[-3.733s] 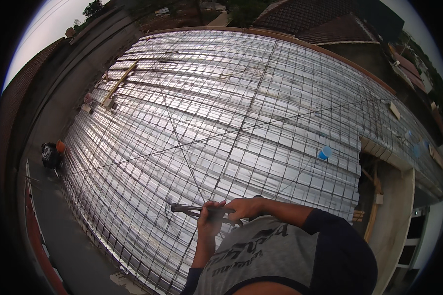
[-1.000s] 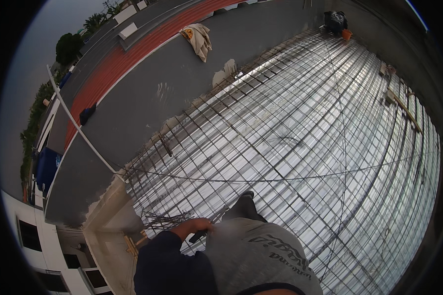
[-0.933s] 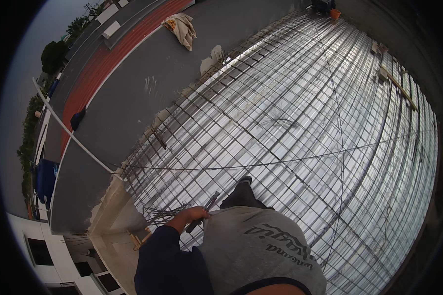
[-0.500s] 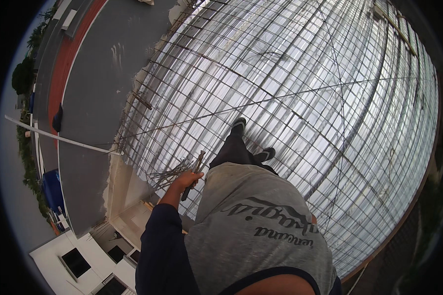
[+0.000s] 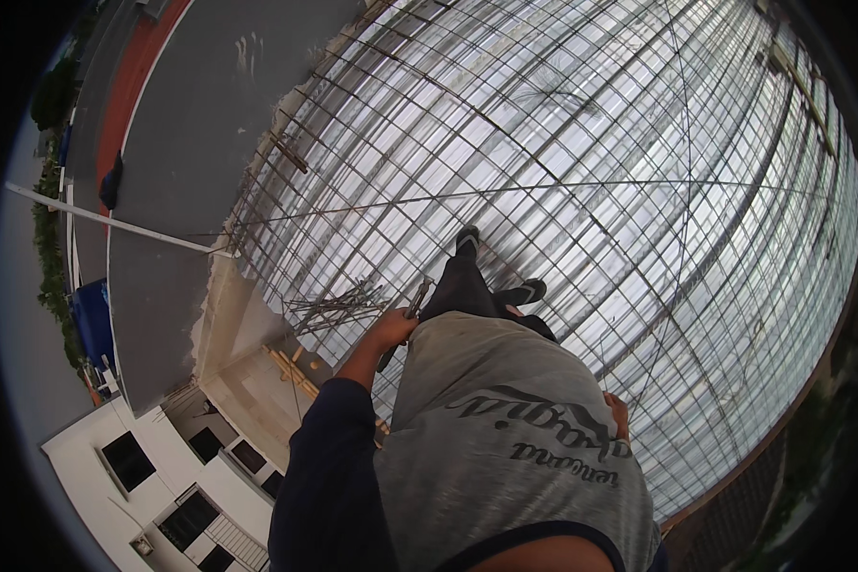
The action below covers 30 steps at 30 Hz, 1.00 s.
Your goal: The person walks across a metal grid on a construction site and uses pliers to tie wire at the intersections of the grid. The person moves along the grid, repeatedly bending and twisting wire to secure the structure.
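In my left hand (image 5: 391,330) is a dark metal hand tool that looks like a pair of pincers (image 5: 418,297). My fingers wrap round it, its head points up and away, and its lower end shows below my fist, beside my left hip. My right hand (image 5: 619,416) shows only in part at the right side of my grey shirt; its fingers are mostly hidden. Under my shod feet (image 5: 467,240) lies a steel rebar mesh (image 5: 562,181) over shiny ribbed metal decking. A loose pile of short rods (image 5: 338,307) rests on the mesh left of my left hand.
A broken concrete edge (image 5: 221,276) borders the mesh on the left, with a grey slab (image 5: 186,143) beyond. Below it, an opening shows wooden pieces (image 5: 291,367). A pale pole (image 5: 114,221) juts out left. Long thin bars (image 5: 429,197) cross the mesh.
My left hand and the tool have moved right and slightly up, closer to my thigh. More of my right hand shows at my side. The view has shifted, uncovering more of the rod pile.
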Tool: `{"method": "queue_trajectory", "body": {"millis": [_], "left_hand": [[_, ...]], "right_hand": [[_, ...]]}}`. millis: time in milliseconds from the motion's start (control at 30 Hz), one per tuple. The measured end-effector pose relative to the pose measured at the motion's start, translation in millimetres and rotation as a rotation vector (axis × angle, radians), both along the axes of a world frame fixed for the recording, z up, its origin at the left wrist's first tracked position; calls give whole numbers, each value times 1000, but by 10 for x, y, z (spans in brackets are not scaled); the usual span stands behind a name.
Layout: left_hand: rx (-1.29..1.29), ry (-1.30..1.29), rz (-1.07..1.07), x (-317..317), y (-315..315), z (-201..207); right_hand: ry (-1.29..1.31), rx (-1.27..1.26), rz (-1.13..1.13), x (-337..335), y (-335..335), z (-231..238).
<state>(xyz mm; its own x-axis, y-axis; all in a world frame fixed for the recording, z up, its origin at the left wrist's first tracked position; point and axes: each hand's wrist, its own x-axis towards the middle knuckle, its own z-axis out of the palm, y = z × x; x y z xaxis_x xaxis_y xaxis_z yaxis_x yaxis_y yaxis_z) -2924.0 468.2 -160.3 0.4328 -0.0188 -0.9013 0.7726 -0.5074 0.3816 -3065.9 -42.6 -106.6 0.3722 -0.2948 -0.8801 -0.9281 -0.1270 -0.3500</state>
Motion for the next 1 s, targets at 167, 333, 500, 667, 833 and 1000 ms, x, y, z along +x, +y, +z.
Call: {"method": "queue_trajectory", "body": {"millis": [167, 333, 500, 667, 833, 1000], "left_hand": [[56, -4, -58, 432, 31, -83], [24, -32, -156, 678, 483, -485], [-50, -38, -97, 1214, 637, -401], [-130, 44, -132, 1672, 583, -452], [-108, -24, -484, 1857, 475, -379], [-120, 4, -578, 1960, 310, -396]], "right_hand": [[-25, -44, 158, 414, 288, -33], [-129, -154, 354, 792, 629, -207], [21, -108, 262, 1387, 1058, -89], [-64, -190, 430, 1350, 1313, -351], [63, -151, 377, 1562, 1539, -113], [100, 45, 295, 1649, 1393, 257]]}}
